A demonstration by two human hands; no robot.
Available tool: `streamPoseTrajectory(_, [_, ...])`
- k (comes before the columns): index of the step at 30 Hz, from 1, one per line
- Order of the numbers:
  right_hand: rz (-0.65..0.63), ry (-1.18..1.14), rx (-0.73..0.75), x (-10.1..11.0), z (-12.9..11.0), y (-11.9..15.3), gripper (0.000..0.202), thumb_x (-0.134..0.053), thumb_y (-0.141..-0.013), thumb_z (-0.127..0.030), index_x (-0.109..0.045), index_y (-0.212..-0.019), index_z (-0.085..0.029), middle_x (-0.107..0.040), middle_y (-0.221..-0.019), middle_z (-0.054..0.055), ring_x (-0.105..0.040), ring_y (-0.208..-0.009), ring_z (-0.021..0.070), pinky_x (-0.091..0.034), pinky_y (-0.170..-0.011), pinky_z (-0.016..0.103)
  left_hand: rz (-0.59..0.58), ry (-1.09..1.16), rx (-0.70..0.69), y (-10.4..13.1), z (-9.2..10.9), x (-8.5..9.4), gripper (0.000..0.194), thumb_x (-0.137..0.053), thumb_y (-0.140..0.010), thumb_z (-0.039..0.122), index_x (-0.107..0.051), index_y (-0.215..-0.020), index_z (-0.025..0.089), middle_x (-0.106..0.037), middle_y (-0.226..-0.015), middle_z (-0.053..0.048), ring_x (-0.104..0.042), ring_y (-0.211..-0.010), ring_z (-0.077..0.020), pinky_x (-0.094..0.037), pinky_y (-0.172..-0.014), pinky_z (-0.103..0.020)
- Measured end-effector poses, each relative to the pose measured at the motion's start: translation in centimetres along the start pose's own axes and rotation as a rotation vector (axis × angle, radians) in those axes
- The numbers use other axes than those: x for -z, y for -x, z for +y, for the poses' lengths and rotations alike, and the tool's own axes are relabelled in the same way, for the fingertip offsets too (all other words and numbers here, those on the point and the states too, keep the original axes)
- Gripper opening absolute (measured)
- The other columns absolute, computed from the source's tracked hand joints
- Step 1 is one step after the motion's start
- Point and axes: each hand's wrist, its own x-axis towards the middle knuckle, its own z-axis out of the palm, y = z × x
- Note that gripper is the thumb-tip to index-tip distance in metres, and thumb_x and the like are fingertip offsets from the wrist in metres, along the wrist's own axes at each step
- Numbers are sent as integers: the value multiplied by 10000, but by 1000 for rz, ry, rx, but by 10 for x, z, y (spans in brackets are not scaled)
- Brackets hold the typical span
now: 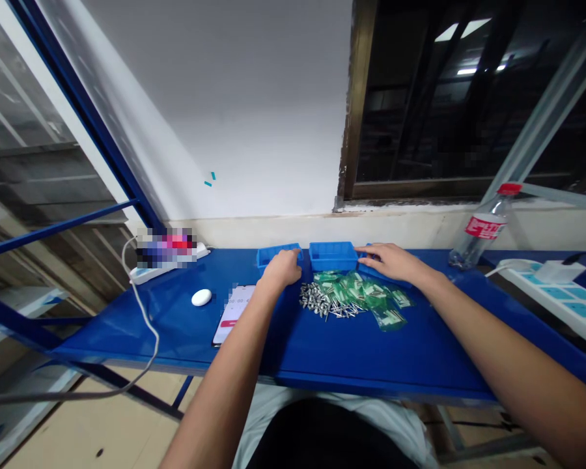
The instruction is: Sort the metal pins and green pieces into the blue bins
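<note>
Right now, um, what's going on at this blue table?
A person's left hand is at the left blue bin, and the right hand is at the right blue bin; whether either grips is hard to tell. The middle blue bin stands between the hands. Nearer the person lie small metal parts and green packets, with a phone to their left.

The left hand and right hand are bare, and so are the slim forearms, which narrow toward the hands. Plain black clothing with a rounded outline is worn in front; creased whitish cloth shows around it, its garment unclear.
</note>
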Motion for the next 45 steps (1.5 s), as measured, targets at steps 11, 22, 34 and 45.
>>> streamPoseTrajectory(11, [21,26,95,-11,4,-7,347,-496,-1023,-375,-738,-1250,-275,-756,-1201,56,-720,-1042,275,-564,-931,410,182,103,-150,-2,20,-13,271,-558,-991,291,-763,-1166,258,-660,-1297,-58,-684,-1088,-218,-531,-998,-321])
streamPoseTrajectory(22, [21,78,98,-14,9,-9,345,-496,-1012,-349,-750,-1232,-271,-763,-1184,51,-734,-1028,280,-578,-920,416,151,117,-138,-3,23,-9,283,-591,-952,182,-770,-1167,226,-706,-1246,-83,-681,-1119,-226,-511,-1018,-306])
streamPoseTrajectory(34, [49,69,111,-14,5,-9,333,-497,-1022,-362,-771,-1188,-271,-768,-1168,44,-739,-1030,273,-579,-935,405,146,86,-76,-1,28,-13,270,-592,-979,260,-760,-1190,255,-725,-1192,-95,-687,-1112,-240,-523,-985,-318])
streamPoseTrajectory(45, [39,63,112,-11,3,-7,352,-483,-1015,-350,-764,-1205,-255,-762,-1180,58,-729,-1062,289,-577,-962,448,133,67,-57,1,29,-18,307,-532,-1005,326,-747,-1216,267,-740,-1141,-113,-678,-1128,-256,-511,-1000,-356])
